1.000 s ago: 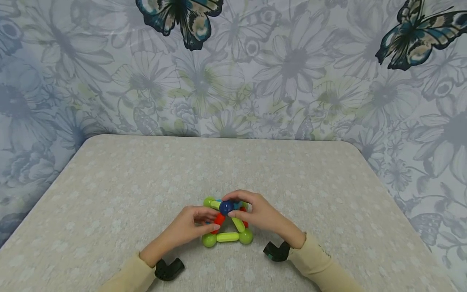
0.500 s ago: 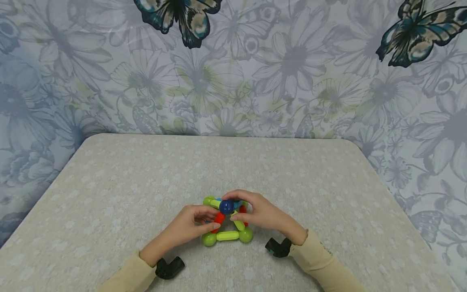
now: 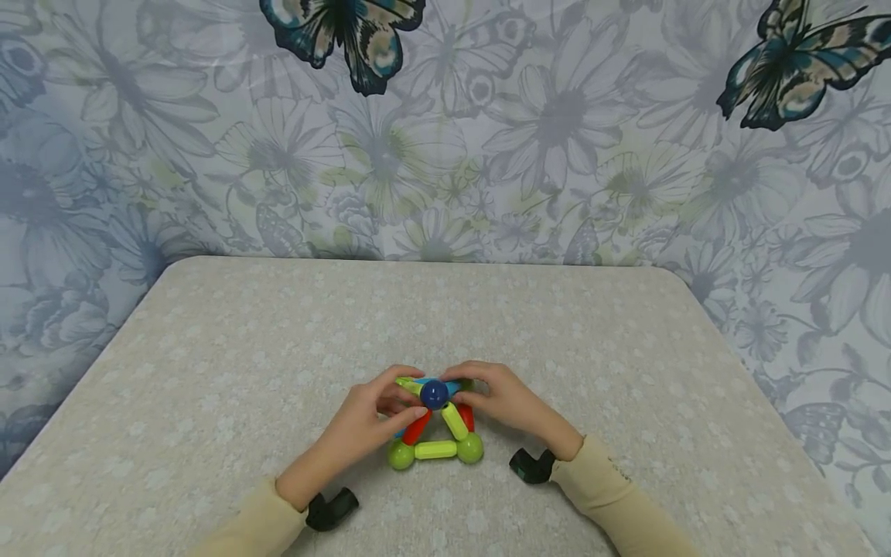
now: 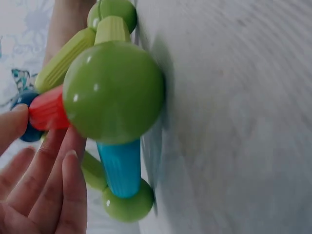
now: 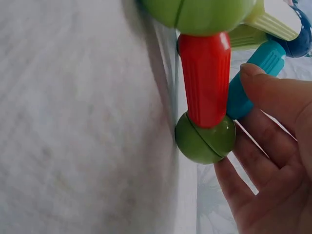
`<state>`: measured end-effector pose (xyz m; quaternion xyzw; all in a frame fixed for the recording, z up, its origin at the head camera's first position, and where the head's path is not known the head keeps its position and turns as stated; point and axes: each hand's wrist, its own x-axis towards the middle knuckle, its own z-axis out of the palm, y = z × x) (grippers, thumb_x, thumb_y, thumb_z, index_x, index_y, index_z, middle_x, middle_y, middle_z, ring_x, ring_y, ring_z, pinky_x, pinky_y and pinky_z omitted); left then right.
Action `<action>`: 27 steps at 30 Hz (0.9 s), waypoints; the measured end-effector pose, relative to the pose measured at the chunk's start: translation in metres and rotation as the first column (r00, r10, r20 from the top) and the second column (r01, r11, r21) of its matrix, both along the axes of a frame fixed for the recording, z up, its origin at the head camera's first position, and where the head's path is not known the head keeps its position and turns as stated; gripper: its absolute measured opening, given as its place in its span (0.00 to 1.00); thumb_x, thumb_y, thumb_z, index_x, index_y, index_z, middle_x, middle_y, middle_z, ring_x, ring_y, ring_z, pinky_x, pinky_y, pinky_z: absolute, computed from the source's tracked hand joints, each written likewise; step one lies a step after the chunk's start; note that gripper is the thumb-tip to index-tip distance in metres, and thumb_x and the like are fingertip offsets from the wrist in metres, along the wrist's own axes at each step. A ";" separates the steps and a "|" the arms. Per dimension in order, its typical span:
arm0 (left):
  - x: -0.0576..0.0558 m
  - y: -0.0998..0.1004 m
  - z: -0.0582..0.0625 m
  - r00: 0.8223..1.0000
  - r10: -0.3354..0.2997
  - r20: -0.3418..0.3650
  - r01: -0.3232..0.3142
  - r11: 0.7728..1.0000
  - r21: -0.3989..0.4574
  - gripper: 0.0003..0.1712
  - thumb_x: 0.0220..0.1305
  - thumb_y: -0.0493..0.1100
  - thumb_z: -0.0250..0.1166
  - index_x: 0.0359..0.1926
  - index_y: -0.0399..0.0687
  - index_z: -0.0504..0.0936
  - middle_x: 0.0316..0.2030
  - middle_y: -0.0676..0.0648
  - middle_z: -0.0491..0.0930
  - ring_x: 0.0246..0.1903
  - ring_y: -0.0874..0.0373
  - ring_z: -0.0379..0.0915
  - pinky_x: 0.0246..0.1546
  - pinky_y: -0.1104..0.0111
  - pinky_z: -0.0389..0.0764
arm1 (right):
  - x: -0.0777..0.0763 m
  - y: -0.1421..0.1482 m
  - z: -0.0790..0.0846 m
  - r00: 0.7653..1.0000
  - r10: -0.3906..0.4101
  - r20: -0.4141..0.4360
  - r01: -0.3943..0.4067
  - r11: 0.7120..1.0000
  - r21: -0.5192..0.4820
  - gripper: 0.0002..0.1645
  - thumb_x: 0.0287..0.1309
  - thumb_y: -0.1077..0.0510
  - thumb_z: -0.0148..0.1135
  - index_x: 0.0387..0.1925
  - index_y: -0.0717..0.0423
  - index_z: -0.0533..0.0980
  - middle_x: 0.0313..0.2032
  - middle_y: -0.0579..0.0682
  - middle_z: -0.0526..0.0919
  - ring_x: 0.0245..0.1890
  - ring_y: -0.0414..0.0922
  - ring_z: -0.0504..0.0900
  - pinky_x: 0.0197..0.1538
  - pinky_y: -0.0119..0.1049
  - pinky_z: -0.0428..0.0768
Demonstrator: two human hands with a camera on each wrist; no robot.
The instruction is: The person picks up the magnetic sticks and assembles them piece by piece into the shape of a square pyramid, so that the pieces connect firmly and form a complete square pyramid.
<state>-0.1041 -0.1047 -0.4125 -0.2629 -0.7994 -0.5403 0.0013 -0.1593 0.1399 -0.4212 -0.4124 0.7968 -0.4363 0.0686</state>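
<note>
Lower middle of the head view: my left hand [image 3: 362,422] curls its fingers round the left side of the toy pyramid [image 3: 435,422] on the table [image 3: 209,371], fingertips at the blue ball [image 3: 435,394] on top. My right hand [image 3: 504,402] pinches the top from the right. Looks like I'm seating the peak; next move needs a gentle squeeze.
</note>
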 end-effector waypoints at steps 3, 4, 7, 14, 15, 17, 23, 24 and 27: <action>0.000 0.003 0.000 0.999 0.010 -0.034 -0.010 1.000 -0.013 0.18 0.60 0.41 0.66 0.51 0.45 0.76 0.33 0.53 0.83 0.29 0.62 0.79 0.31 0.68 0.80 | 0.000 -0.002 -0.002 1.000 -0.022 -0.006 0.022 1.000 -0.012 0.18 0.57 0.65 0.63 0.51 0.55 0.78 0.48 0.45 0.80 0.49 0.39 0.75 0.54 0.37 0.71; 0.000 0.003 0.000 0.999 0.017 -0.034 -0.018 1.000 -0.014 0.18 0.59 0.41 0.66 0.50 0.45 0.77 0.32 0.53 0.83 0.29 0.62 0.79 0.31 0.68 0.80 | 0.000 -0.003 -0.002 1.000 -0.022 -0.002 0.022 1.000 -0.015 0.18 0.57 0.65 0.63 0.51 0.56 0.78 0.48 0.45 0.80 0.50 0.40 0.76 0.54 0.38 0.71; 0.002 0.005 0.000 0.999 0.037 -0.014 -0.037 0.999 -0.004 0.17 0.58 0.39 0.67 0.49 0.44 0.77 0.32 0.52 0.83 0.29 0.61 0.79 0.31 0.68 0.80 | 0.000 -0.001 0.000 1.000 -0.022 0.015 0.022 1.000 -0.012 0.19 0.59 0.63 0.62 0.53 0.55 0.77 0.50 0.46 0.79 0.52 0.41 0.74 0.55 0.39 0.70; 0.010 0.010 0.012 0.999 -0.004 0.053 0.003 1.000 0.014 0.19 0.57 0.31 0.66 0.51 0.37 0.76 0.34 0.44 0.83 0.31 0.56 0.79 0.32 0.65 0.80 | 0.020 0.011 0.018 0.984 -0.175 -0.030 0.175 0.984 -0.025 0.09 0.61 0.58 0.61 0.42 0.54 0.79 0.39 0.43 0.79 0.42 0.42 0.77 0.42 0.39 0.76; 0.011 0.010 0.014 0.998 -0.013 0.053 0.013 1.000 0.015 0.20 0.57 0.30 0.65 0.52 0.36 0.76 0.34 0.43 0.83 0.31 0.55 0.79 0.32 0.65 0.80 | 0.025 0.013 0.020 0.985 -0.170 -0.017 0.170 0.985 -0.004 0.07 0.61 0.57 0.61 0.40 0.53 0.80 0.37 0.41 0.79 0.38 0.40 0.76 0.38 0.38 0.75; 0.012 0.010 0.015 0.999 -0.023 0.049 0.023 1.000 0.014 0.20 0.57 0.29 0.65 0.52 0.35 0.76 0.35 0.43 0.83 0.31 0.55 0.80 0.33 0.64 0.80 | 0.033 0.014 0.022 0.992 -0.124 0.019 0.123 0.991 0.051 0.06 0.60 0.55 0.62 0.39 0.51 0.80 0.34 0.39 0.78 0.35 0.39 0.75 0.34 0.37 0.74; 0.008 0.006 0.004 0.998 -0.023 0.056 0.023 1.000 0.003 0.20 0.59 0.36 0.66 0.54 0.42 0.76 0.36 0.50 0.83 0.33 0.59 0.79 0.34 0.67 0.79 | 0.046 0.006 0.018 0.991 -0.065 0.114 0.055 0.995 0.087 0.07 0.61 0.55 0.62 0.36 0.53 0.80 0.31 0.39 0.77 0.32 0.38 0.74 0.36 0.37 0.75; 0.008 0.005 0.002 0.998 -0.025 0.054 0.025 1.000 0.003 0.20 0.60 0.37 0.66 0.54 0.43 0.77 0.36 0.51 0.83 0.33 0.60 0.79 0.34 0.67 0.79 | 0.046 0.005 0.018 0.989 -0.077 0.123 0.067 0.994 0.081 0.06 0.61 0.55 0.62 0.35 0.54 0.80 0.30 0.39 0.76 0.31 0.38 0.74 0.35 0.37 0.75; 0.006 0.004 -0.001 0.998 -0.036 0.047 0.036 0.999 0.010 0.20 0.61 0.39 0.65 0.55 0.44 0.77 0.36 0.52 0.83 0.33 0.60 0.79 0.35 0.67 0.79 | 0.046 0.003 0.017 0.984 -0.101 0.145 0.090 0.993 0.081 0.05 0.60 0.56 0.63 0.35 0.53 0.80 0.29 0.39 0.76 0.30 0.38 0.73 0.33 0.34 0.73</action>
